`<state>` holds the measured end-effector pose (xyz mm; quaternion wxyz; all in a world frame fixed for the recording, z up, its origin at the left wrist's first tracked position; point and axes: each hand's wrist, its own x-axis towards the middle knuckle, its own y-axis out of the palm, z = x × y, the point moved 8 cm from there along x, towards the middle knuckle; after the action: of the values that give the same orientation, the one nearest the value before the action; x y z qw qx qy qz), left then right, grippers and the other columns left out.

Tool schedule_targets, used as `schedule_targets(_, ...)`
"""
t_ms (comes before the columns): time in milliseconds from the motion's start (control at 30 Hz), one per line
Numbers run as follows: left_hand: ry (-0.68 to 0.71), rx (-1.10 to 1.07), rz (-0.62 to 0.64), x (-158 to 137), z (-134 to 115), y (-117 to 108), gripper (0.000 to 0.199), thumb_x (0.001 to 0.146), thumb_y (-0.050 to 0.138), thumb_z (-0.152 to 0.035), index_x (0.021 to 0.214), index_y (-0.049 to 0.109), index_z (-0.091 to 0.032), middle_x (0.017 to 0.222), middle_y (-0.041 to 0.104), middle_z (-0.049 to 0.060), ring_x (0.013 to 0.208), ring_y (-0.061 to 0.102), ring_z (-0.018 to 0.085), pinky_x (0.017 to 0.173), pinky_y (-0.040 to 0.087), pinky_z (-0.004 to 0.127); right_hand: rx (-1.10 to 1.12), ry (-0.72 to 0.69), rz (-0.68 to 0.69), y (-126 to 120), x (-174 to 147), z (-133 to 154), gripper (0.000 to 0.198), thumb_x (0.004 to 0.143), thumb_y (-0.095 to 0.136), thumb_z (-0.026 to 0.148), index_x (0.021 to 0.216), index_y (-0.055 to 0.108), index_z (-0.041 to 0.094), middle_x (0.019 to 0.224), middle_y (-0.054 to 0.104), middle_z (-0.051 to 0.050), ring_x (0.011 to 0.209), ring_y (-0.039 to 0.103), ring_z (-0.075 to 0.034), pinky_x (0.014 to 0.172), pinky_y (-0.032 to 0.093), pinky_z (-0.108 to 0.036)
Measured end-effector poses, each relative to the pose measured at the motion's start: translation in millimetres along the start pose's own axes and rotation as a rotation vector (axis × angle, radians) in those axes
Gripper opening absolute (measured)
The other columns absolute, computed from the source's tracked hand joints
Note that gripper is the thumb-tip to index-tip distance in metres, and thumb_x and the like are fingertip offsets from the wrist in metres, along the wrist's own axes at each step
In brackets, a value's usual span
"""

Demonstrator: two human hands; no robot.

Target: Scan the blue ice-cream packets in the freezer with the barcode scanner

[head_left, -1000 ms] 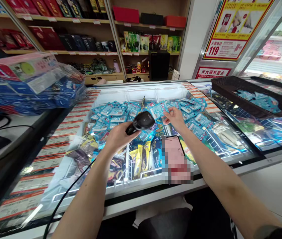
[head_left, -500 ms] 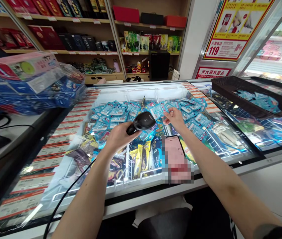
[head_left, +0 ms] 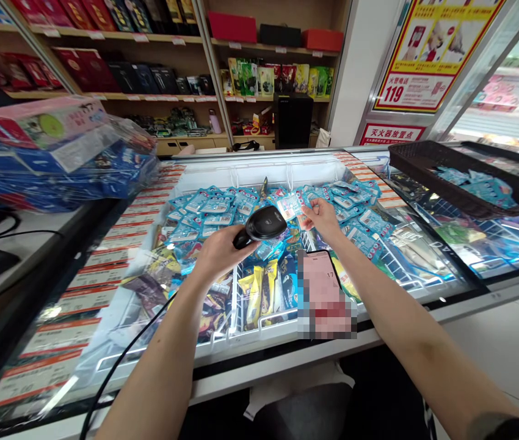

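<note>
Blue packet (head_left: 289,206) is over the glass-topped freezer (head_left: 282,365), where we pinch it in the fingers of our right hand (head_left: 324,219); the fingers of our left hand (head_left: 220,247) wrap around a black scanner (head_left: 266,223) just beside it.

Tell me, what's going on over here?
Someone's left hand grips a black scanner, and their right hand holds a blue packet near it. More blue packets lie spread across the glass-topped case; a dark basket off to the right holds some too. A phone nearer the person shows 17.
</note>
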<state>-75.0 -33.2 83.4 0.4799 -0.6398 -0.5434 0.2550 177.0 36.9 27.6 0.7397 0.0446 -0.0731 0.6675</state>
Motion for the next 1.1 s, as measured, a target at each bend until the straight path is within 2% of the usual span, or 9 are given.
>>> schedule_targets(300,-0.032,-0.012,-0.007,-1,4,-2,0.043,0.078,0.055,-0.061,0.090,0.066,-0.021,0.072,0.068,0.004,0.067,0.061,0.020,0.053,0.032,0.025,0.029,-0.025,-0.011,0,0,5,0.047,0.069,0.071,0.056,0.088,0.042,0.025,0.062,0.066,0.000,0.048,0.064,-0.021,0.038,0.047,-0.031)
schedule_targets(500,-0.057,-0.016,-0.027,0,8,-3,0.047,0.079,0.053,-0.062,0.096,0.068,-0.021,0.073,0.069,0.004,0.066,0.059,0.019,0.054,0.032,0.025,-0.057,-0.043,-0.143,-23,5,13,0.049,0.074,0.067,0.055,0.103,0.041,0.024,0.066,0.065,-0.001,0.055,0.067,-0.025,0.039,0.046,-0.032)
schedule_targets(667,-0.089,0.057,-0.116,1,16,-9,0.049,0.080,0.051,-0.063,0.099,0.068,-0.021,0.083,0.070,0.006,0.072,0.060,0.020,0.057,0.032,0.026,-0.072,-0.011,-0.219,-42,9,10,0.054,0.079,0.062,0.043,0.121,0.038,0.018,0.083,0.072,-0.009,0.062,0.070,-0.027,0.044,0.051,-0.036)
schedule_targets(800,-0.160,0.083,-0.214,0,26,-17,0.049,0.080,0.050,-0.063,0.097,0.068,-0.020,0.084,0.070,0.007,0.074,0.060,0.021,0.058,0.032,0.026,-0.083,0.016,-0.236,-47,9,7,0.063,0.082,0.058,0.043,0.132,0.030,0.016,0.097,0.072,-0.013,0.066,0.071,-0.026,0.047,0.054,-0.036)
schedule_targets(900,-0.216,0.079,-0.263,-1,33,-22,0.049,0.080,0.051,-0.062,0.098,0.068,-0.020,0.085,0.070,0.007,0.073,0.060,0.021,0.058,0.031,0.026,-0.123,-0.015,-0.235,-48,8,11,0.070,0.083,0.058,0.046,0.137,0.027,0.015,0.099,0.071,-0.014,0.066,0.071,-0.025,0.048,0.054,-0.035)
schedule_targets(1000,-0.246,0.073,-0.284,-1,39,-24,0.050,0.079,0.052,-0.063,0.098,0.068,-0.020,0.084,0.069,0.007,0.073,0.059,0.021,0.058,0.031,0.027,-0.247,-0.049,-0.266,-55,5,17,0.063,0.085,0.055,0.048,0.135,0.036,0.014,0.091,0.071,-0.012,0.054,0.065,-0.022,0.047,0.053,-0.036)
schedule_targets(1100,-0.254,0.066,-0.283,0,42,-24,0.050,0.079,0.051,-0.063,0.098,0.067,-0.020,0.084,0.069,0.007,0.072,0.058,0.020,0.059,0.031,0.027,-0.451,-0.113,-0.273,-57,3,27,0.041,0.088,0.051,0.046,0.115,0.057,0.015,0.083,0.071,-0.010,0.055,0.063,-0.022,0.059,0.055,-0.040)
